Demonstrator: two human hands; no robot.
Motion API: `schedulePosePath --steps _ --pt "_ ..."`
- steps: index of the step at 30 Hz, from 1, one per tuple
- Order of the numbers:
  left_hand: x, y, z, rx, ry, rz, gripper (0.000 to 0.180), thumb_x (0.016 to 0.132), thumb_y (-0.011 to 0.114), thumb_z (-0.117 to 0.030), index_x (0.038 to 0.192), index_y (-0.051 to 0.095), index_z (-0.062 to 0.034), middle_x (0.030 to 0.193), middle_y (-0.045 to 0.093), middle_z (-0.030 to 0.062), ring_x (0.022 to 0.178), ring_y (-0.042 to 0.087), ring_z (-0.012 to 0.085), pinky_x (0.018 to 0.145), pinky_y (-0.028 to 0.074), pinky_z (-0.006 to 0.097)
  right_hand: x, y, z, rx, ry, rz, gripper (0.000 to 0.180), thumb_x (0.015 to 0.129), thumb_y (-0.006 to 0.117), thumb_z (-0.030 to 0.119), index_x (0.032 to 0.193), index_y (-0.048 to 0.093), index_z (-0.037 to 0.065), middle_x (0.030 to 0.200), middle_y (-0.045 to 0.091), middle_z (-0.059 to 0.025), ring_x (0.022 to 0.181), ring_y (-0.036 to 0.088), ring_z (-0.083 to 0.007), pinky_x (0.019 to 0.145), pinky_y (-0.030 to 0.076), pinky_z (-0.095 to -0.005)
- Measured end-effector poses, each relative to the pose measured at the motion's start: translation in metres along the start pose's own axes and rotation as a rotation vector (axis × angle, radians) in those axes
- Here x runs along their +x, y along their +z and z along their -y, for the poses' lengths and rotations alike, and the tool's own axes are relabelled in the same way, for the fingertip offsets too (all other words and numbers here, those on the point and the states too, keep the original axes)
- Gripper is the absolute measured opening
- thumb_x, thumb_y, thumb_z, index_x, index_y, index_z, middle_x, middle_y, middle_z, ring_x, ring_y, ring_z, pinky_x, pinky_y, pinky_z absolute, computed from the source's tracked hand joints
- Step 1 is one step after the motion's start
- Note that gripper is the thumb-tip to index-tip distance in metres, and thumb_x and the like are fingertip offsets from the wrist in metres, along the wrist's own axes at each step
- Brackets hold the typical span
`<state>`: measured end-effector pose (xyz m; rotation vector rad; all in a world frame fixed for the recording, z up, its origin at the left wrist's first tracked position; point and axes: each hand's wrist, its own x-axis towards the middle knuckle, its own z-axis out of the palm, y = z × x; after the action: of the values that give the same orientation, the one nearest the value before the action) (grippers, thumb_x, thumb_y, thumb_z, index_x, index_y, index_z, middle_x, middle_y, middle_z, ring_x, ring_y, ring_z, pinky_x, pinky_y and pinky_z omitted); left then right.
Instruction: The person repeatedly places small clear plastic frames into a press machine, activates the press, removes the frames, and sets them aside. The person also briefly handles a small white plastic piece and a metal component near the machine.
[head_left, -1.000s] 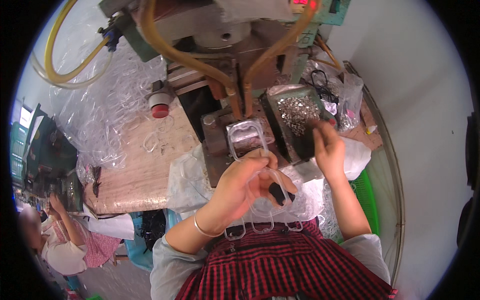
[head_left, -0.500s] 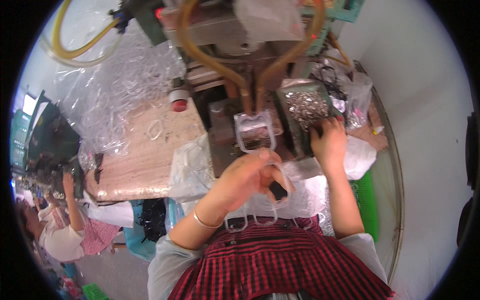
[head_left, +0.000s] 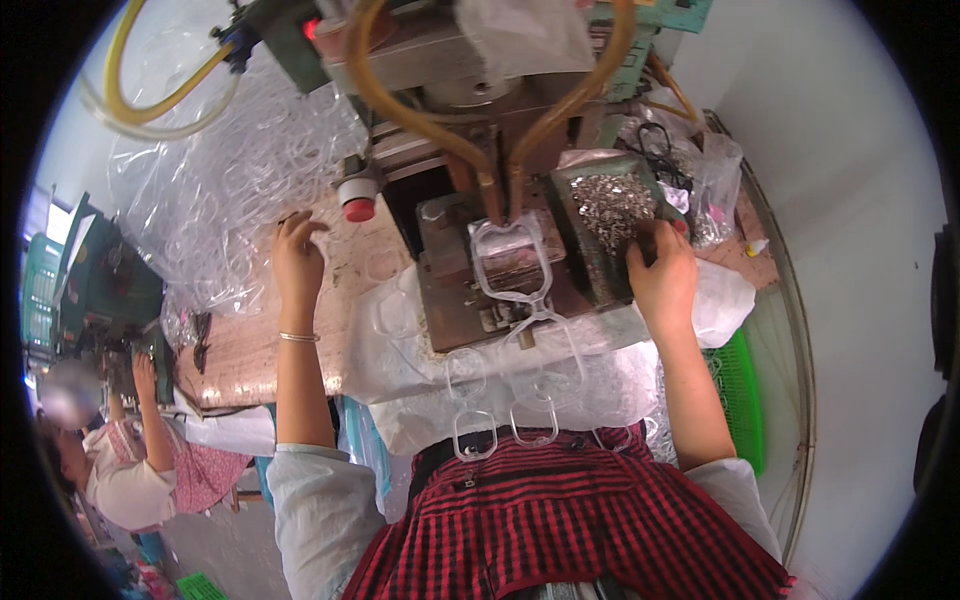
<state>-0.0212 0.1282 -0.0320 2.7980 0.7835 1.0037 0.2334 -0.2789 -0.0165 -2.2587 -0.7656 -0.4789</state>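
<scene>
A clear plastic eyeglass frame (head_left: 546, 268) lies with one rim on the metal block of a press, beneath two amber hoses. Its other rim reaches toward me past the block's front edge. My left hand (head_left: 299, 258) is over the table at the left, open, at the edge of a heap of clear plastic frames (head_left: 235, 150); nothing shows in its fingers. On the right, my right hand (head_left: 664, 280) has its fingers curled at the near end of a tray (head_left: 590, 262) of small shiny metal parts (head_left: 612, 205). What its fingertips hold, if anything, is too small to see.
More clear frames (head_left: 475, 436) lie on white plastic sheeting (head_left: 400, 375) before my lap. A red button (head_left: 358, 210) sticks out left of the press (head_left: 440, 70). A green basket (head_left: 738, 400) stands low at the right. A co-worker (head_left: 130, 470) sits at the far left.
My left hand has let go of the eyeglass frame at the block and moved left to the clear heap. My right hand stays at the metal parts, its fingers shifted slightly.
</scene>
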Motion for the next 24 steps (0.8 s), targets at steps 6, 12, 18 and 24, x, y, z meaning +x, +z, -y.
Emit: schedulePosePath --steps 6,12,18,24 --pt "-0.021 0.013 0.04 0.018 0.04 0.281 0.022 0.078 0.066 0.002 0.094 0.074 -0.0094 0.121 0.067 0.0124 0.116 0.059 0.0352 0.096 0.05 0.043 -0.012 -0.015 -0.01 0.016 -0.038 -0.022 0.013 0.083 0.068 0.004 0.096 0.072 0.003 0.092 0.068 -0.0161 0.087 0.065 -0.0367 0.079 0.052 -0.042" --pt "-0.013 -0.01 0.02 -0.117 0.073 0.082 0.012 0.088 0.064 -0.003 0.099 0.063 -0.0036 0.119 0.066 0.0147 0.117 0.058 0.0376 0.099 0.047 0.042 -0.004 -0.012 0.017 0.344 0.208 0.063 0.01 0.086 0.068 0.004 0.095 0.072 0.002 0.091 0.072 -0.0118 0.086 0.069 -0.0241 0.079 0.052 -0.033" --pt "-0.026 0.016 -0.038 -0.908 -0.426 -0.294 0.014 0.104 0.057 -0.02 0.104 0.054 -0.0054 0.084 0.059 0.0014 0.072 0.054 0.0072 0.065 0.047 0.023 0.03 -0.008 0.092 0.839 0.007 0.134 0.014 0.084 0.07 -0.001 0.098 0.07 0.0 0.092 0.071 -0.0076 0.088 0.065 -0.0134 0.083 0.05 -0.026" --pt "-0.009 -0.051 -0.166 -1.156 -0.223 -0.482 0.014 0.102 0.053 -0.012 0.109 0.058 -0.0015 0.094 0.063 0.0082 0.08 0.06 0.0164 0.076 0.051 0.03 0.03 0.006 0.112 1.17 0.148 0.272 0.057 0.084 0.069 -0.011 0.135 0.046 0.001 0.092 0.063 -0.0009 0.101 0.058 -0.0099 0.094 0.046 -0.026"
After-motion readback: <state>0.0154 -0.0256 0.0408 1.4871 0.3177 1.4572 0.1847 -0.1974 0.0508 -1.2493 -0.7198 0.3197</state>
